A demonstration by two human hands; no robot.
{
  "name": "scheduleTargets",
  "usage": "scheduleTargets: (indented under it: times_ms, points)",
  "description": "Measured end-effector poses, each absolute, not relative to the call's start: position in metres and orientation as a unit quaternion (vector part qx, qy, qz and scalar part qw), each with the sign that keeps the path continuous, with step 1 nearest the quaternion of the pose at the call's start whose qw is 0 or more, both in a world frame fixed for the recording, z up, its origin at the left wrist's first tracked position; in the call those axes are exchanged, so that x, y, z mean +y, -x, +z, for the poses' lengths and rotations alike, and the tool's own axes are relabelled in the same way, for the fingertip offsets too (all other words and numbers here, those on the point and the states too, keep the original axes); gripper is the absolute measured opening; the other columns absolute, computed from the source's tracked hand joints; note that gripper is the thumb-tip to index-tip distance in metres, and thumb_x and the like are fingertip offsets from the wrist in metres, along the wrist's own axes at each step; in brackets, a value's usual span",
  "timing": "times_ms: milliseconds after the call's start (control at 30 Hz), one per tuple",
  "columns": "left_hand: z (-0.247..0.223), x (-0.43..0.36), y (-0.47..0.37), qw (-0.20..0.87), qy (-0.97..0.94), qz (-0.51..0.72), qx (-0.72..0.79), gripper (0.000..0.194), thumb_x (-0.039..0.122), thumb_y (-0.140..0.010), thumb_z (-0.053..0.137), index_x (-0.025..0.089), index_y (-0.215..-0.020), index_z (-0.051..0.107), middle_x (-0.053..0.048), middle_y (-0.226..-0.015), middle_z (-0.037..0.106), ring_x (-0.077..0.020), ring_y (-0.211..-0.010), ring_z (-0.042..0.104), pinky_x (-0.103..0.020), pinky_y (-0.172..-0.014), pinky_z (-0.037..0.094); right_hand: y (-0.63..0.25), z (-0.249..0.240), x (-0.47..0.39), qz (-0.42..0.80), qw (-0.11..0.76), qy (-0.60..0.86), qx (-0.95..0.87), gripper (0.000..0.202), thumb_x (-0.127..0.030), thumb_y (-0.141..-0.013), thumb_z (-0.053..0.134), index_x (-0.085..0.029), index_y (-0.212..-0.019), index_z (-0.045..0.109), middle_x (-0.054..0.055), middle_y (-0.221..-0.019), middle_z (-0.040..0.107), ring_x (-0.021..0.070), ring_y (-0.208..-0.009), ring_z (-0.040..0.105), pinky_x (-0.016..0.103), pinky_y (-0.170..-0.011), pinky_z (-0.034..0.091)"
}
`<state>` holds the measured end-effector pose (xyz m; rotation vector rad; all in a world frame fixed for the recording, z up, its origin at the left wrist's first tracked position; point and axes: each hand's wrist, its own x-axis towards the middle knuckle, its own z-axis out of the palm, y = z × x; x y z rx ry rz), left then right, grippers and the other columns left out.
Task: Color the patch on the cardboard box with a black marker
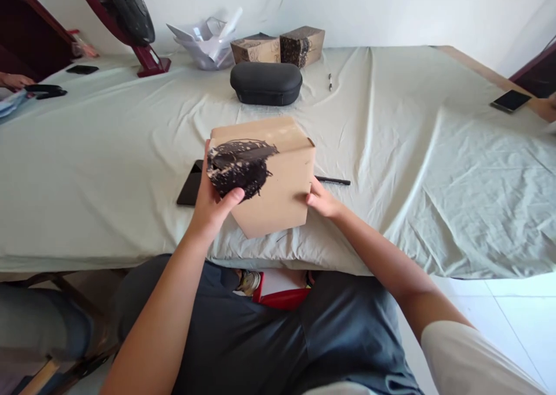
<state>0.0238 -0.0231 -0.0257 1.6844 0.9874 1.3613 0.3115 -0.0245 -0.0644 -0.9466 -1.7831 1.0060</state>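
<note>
Head | grip: left hand (212,209) and right hand (321,199) clasp tilted box (289,180) at opposite sides | even pressure should steady it, left thumb (235,195) best off black scribble (245,175)

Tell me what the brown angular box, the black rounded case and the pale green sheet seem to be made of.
Brown angular box: likely cardboard, mostly matt, with stiff tan faces and crisp folded edges.
Black rounded case: perhaps a fabric-covered hard shell, dull, with a seam along it; the exact covering is unclear.
Pale green sheet: probably thin cloth, matt, given its soft creases.
</note>
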Motion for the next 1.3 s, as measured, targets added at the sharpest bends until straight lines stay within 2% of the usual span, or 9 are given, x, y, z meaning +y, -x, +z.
scheduleTargets:
  times_ms: [67,133,233,300,367,533,933,1067,1300]
  points:
    - [-0.028,-0.013,-0.024,0.374,-0.639,0.543,0.396,0.095,0.078,-0.078,0.081,0.037,-0.16,0.052,-0.006,-0.163,0.06,-0.0363,-0.162,0.046,-0.054,-0.138,0.034,-0.315,-0.057,-0.02,0.369,0.416,0.408,-0.724,0.088,-0.085,-0.1,0.027,-0.028,-0.164,0.046,0.014,-0.164,0.056,0.034,-0.149,0.055,0.054,-0.119,0.052]
    - [-0.029,-0.004,-0.026,0.385,-0.613,0.559,0.405,0.091,0.077,-0.077,0.081,0.031,-0.153,0.06,-0.007,-0.157,0.065,-0.0369,-0.157,0.051,-0.054,-0.137,0.035,-0.321,-0.051,-0.014,0.299,0.388,0.487,-0.723,0.066,-0.059,-0.108,0.03,-0.026,-0.162,0.048,0.014,-0.16,0.058,0.0322,-0.144,0.057,0.053,-0.118,0.05]
    - [-0.028,0.003,-0.029,0.411,-0.582,0.57,0.41,0.087,0.076,-0.074,0.082,0.025,-0.143,0.066,-0.009,-0.148,0.071,-0.0378,-0.147,0.059,-0.056,-0.132,0.042,-0.334,-0.048,-0.005,0.172,0.269,0.64,-0.699,0.06,-0.029,-0.099,0.048,-0.018,-0.157,0.053,0.02,-0.155,0.057,0.0399,-0.142,0.051,0.06,-0.117,0.045]
    - [-0.028,0.004,-0.029,0.421,-0.568,0.571,0.417,0.085,0.077,-0.073,0.082,0.025,-0.14,0.067,-0.009,-0.143,0.074,-0.0377,-0.141,0.063,-0.056,-0.127,0.047,-0.343,-0.049,-0.001,0.134,0.166,0.71,-0.671,0.053,-0.021,-0.096,0.048,-0.014,-0.147,0.061,0.024,-0.151,0.057,0.0454,-0.139,0.049,0.064,-0.114,0.042]
    - [-0.03,0.004,-0.028,0.427,-0.553,0.576,0.424,0.086,0.077,-0.072,0.082,0.025,-0.138,0.068,-0.009,-0.14,0.076,-0.0379,-0.137,0.066,-0.058,-0.125,0.049,-0.351,-0.05,0.001,0.13,0.109,0.731,-0.661,0.042,-0.02,-0.099,0.045,-0.015,-0.134,0.068,0.025,-0.142,0.059,0.0454,-0.132,0.051,0.064,-0.11,0.042]
    - [-0.037,0.002,-0.021,0.404,-0.583,0.563,0.425,0.081,0.077,-0.075,0.08,0.027,-0.139,0.069,-0.009,-0.136,0.077,-0.0385,-0.141,0.063,-0.058,-0.128,0.045,-0.354,-0.052,0.003,0.148,0.1,0.707,-0.684,0.032,-0.027,-0.105,0.041,-0.02,-0.115,0.071,0.02,-0.125,0.062,0.0389,-0.119,0.054,0.058,-0.105,0.043]
    - [-0.043,-0.006,-0.019,0.385,-0.596,0.563,0.424,0.08,0.077,-0.074,0.081,0.029,-0.137,0.07,-0.006,-0.134,0.078,-0.0385,-0.14,0.062,-0.059,-0.133,0.04,-0.346,-0.054,-0.001,0.162,0.082,0.644,-0.743,0.026,-0.022,-0.097,0.053,-0.021,-0.119,0.067,0.017,-0.129,0.059,0.0361,-0.121,0.052,0.052,-0.107,0.041]
    - [-0.046,-0.004,-0.018,0.399,-0.581,0.57,0.423,0.077,0.077,-0.073,0.082,0.028,-0.132,0.072,-0.006,-0.138,0.077,-0.0389,-0.142,0.062,-0.059,-0.133,0.04,-0.343,-0.057,-0.001,0.149,0.07,0.641,-0.75,0.026,-0.023,-0.101,0.048,-0.018,-0.119,0.065,0.019,-0.128,0.061,0.0371,-0.12,0.055,0.052,-0.104,0.043]
    - [-0.055,0.001,-0.021,0.373,-0.604,0.567,0.418,0.093,0.088,-0.071,0.076,0.029,-0.142,0.065,-0.011,-0.145,0.071,-0.039,-0.151,0.056,-0.057,-0.133,0.039,-0.334,-0.067,0.008,0.108,0.076,0.652,-0.746,0.034,-0.026,-0.106,0.04,-0.015,-0.129,0.063,0.022,-0.135,0.065,0.0393,-0.128,0.058,0.052,-0.106,0.045]
